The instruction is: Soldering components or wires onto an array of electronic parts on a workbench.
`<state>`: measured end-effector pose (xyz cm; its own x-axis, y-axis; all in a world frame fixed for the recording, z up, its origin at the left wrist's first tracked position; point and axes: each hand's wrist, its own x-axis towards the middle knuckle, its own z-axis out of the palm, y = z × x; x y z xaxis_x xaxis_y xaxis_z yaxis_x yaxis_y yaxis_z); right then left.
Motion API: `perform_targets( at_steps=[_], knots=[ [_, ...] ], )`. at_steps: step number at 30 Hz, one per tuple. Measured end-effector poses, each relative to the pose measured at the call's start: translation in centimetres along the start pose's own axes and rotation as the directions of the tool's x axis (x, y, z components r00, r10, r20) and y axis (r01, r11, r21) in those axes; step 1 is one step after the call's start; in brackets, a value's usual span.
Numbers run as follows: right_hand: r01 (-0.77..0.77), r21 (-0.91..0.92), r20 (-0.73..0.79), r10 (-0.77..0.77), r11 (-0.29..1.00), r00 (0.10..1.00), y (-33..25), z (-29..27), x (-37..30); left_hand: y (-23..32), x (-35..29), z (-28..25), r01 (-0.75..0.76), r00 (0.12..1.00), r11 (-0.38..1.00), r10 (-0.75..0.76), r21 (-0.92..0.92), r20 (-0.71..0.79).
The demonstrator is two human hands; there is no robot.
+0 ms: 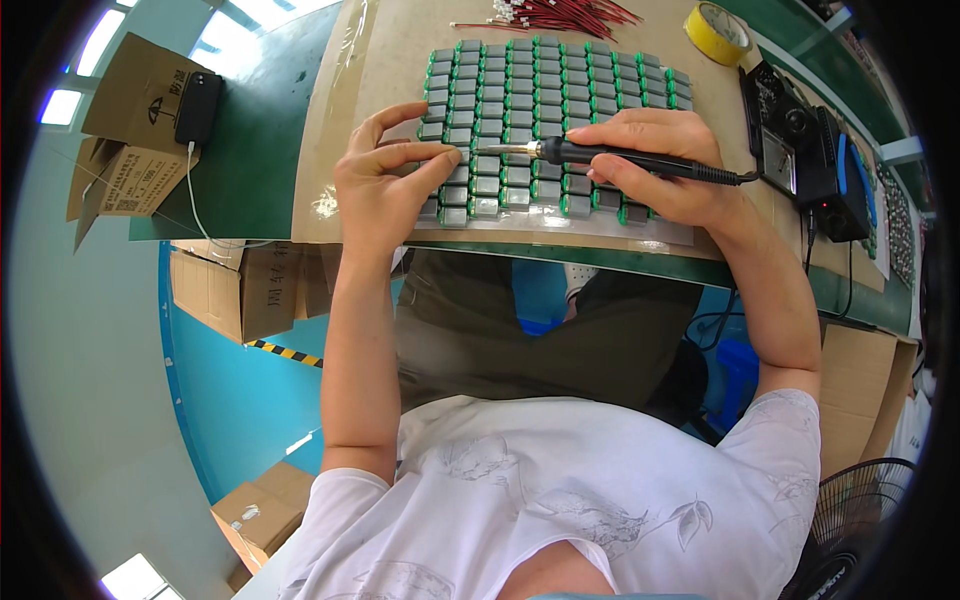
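Note:
My right hand [690, 200] grips the black handle of a soldering iron [565, 150], whose metal tip points left over the work. Thumb and fingertip of my left hand [385, 190] are pinched together close to that tip; whatever lies between them is too small to make out. Beneath both hands, many small grey blocks with green circuit boards [520, 100] lie in close columns on the table. The iron's tip is over the left-hand columns, near the front edge of the group; whether it touches a block is unclear.
Red wires with white connectors [570, 14] lie behind the blocks. A yellow tape roll [718, 35] sits back right, near a black-and-blue soldering station [840, 185]. At left, a black phone [198, 108] with a white cable leans on a cardboard box [140, 180]. A fan [860, 510] stands lower right.

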<state>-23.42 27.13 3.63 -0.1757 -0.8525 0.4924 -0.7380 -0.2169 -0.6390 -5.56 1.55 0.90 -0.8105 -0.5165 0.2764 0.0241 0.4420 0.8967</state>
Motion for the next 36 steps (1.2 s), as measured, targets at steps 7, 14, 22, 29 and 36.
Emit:
perform_targets(
  at_steps=[7,14,22,29,36],
  knots=[
    [-0.009,-0.005,-0.005,0.009,1.000,1.000,0.00,0.02,-0.09,-0.03,-0.05,0.11,-0.025,1.000,0.998,0.025,0.058,0.004],
    [0.006,-0.007,-0.020,-0.006,1.000,1.000,0.04,0.11,-0.03,-0.22,-0.04,0.18,-0.027,1.000,0.997,0.026,0.079,0.006],
    [0.018,-0.011,-0.031,-0.018,1.000,0.999,0.14,0.27,-0.17,-0.27,-0.08,0.27,-0.049,0.999,0.991,0.047,0.121,0.015],
    [0.004,-0.002,-0.037,-0.004,1.000,0.999,0.11,0.28,-0.26,-0.25,-0.09,0.35,-0.048,0.999,0.991,0.046,0.125,0.016],
    [0.027,-0.023,-0.034,-0.028,0.999,0.999,-0.08,0.20,-0.15,0.10,-0.25,0.28,-0.061,0.997,0.998,0.061,0.002,-0.049]
  ],
)
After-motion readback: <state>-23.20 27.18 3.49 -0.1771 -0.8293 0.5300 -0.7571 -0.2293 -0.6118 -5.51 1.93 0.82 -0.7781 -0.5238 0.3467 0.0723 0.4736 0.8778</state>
